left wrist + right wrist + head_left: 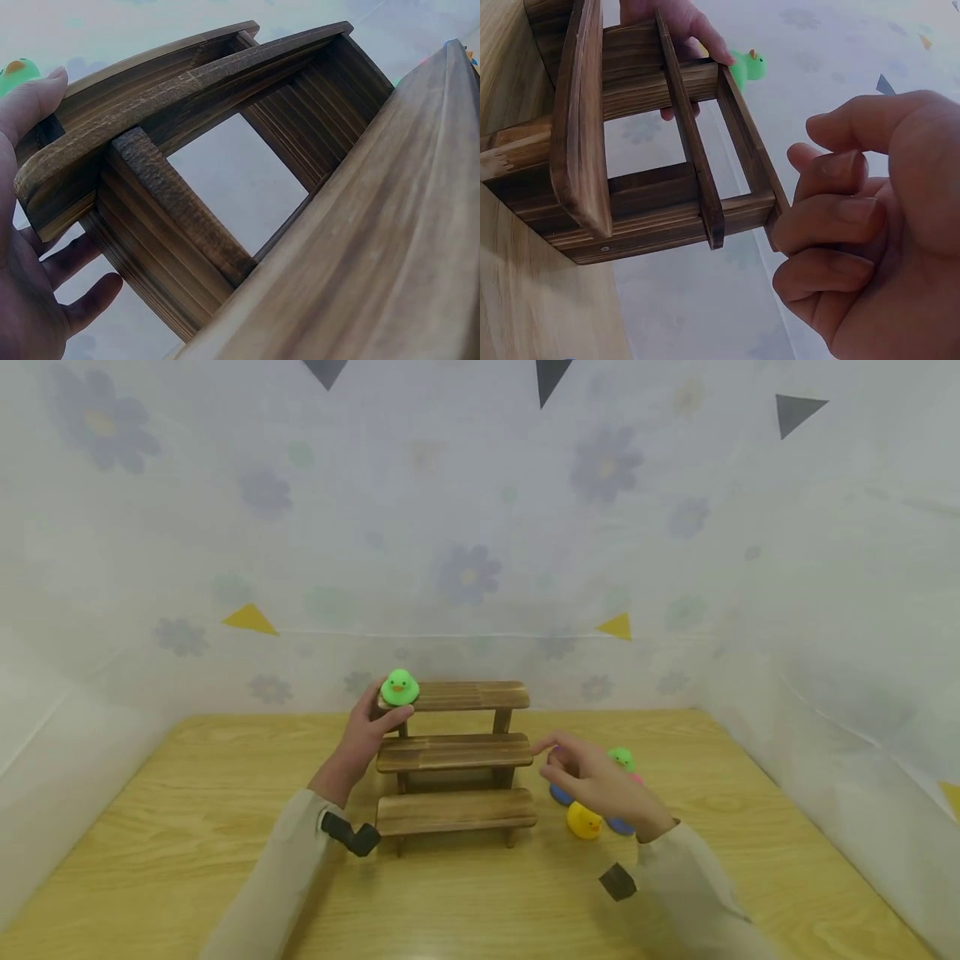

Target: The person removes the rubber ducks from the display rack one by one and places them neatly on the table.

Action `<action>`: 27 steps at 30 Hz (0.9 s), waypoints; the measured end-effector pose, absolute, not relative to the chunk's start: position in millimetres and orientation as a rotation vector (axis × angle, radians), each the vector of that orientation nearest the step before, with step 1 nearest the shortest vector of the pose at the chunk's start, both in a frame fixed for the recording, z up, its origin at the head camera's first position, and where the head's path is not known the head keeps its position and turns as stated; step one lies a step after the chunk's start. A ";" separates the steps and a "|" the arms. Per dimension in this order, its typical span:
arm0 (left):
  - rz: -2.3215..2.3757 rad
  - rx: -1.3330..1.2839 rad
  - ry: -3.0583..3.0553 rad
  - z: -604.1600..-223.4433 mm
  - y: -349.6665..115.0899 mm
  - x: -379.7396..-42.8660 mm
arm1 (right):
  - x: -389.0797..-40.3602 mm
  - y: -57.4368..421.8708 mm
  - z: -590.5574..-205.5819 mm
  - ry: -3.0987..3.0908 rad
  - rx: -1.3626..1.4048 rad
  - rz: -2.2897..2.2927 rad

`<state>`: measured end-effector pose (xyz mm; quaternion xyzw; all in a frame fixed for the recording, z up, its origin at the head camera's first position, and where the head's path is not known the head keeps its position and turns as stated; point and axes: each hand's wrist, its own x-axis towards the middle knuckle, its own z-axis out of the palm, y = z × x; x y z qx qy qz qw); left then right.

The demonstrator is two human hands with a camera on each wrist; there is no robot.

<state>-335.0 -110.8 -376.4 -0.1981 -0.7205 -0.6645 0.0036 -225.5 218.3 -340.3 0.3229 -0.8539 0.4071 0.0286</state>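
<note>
A green rubber duck (400, 688) sits on the left end of the top step of a three-step wooden stand (453, 811). My left hand (365, 733) grips that end of the stand, its thumb in front just below the duck and its fingers behind. In the left wrist view the fingers (94, 304) show past the stand's side. My right hand (592, 781) is beside the stand's right end, index fingertip right at the middle step's edge. Its other fingers (829, 217) are loosely curled with nothing between them, and the thumb stands apart.
Right of the stand, partly behind my right hand, is a group of rubber toys: a yellow duck (583, 821), another green duck (621, 758), and blue and pink pieces. They stand on a wood-grain table (465, 910). Pale flowered sheeting (465, 510) surrounds the table's back and sides.
</note>
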 end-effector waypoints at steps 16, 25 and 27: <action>-2.060 -0.598 -2.260 -376.8 -116.0 -332.0 | -244.1 187.3 -333.0 -2.575 1.019 1.359; -2.086 -0.643 -2.224 -376.1 -112.6 -333.0 | -260.6 174.2 -325.7 -2.480 0.977 1.453; -2.091 -0.642 -2.226 -375.7 -112.1 -332.8 | -264.6 169.8 -323.7 -2.453 0.951 1.435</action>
